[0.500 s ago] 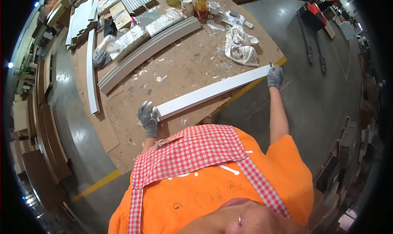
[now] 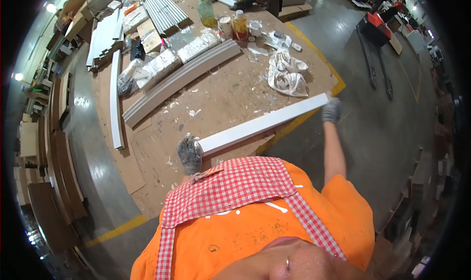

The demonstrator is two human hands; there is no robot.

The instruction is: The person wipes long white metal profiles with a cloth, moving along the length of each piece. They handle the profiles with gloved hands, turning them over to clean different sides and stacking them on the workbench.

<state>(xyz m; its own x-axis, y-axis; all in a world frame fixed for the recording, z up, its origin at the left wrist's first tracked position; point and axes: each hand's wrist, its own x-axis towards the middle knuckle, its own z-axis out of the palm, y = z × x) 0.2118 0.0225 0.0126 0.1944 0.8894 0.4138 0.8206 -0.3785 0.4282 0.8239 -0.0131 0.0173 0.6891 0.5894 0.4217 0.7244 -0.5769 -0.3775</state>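
A long white strip of moulding (image 2: 265, 123) lies slantwise along the near edge of the worktable, between my two gloved hands. My left hand (image 2: 190, 153), in a grey glove with white smears, grips its near left end. At the far right end, my right hand (image 2: 331, 111) is closed around the tip, slightly blurred and partly past the table edge. Beyond the strip lies a crumpled white rag (image 2: 287, 74). A curved, grooved white moulding (image 2: 181, 81) rests farther back on the table.
The paint-spotted worktable (image 2: 216, 101) also bears a narrow white strip (image 2: 117, 101), wrapped blocks (image 2: 162, 69), a green bottle (image 2: 206, 11), an amber-filled bottle (image 2: 240, 24) and stacked white lengths (image 2: 167, 12). A co-worker's gloved hand (image 2: 244, 3) works at the far side. A pallet jack (image 2: 373, 32) stands right.
My view has shifted, so the table sits lower in it. A co-worker's hands now show at the far side. The strip and both my hands have moved slightly right.
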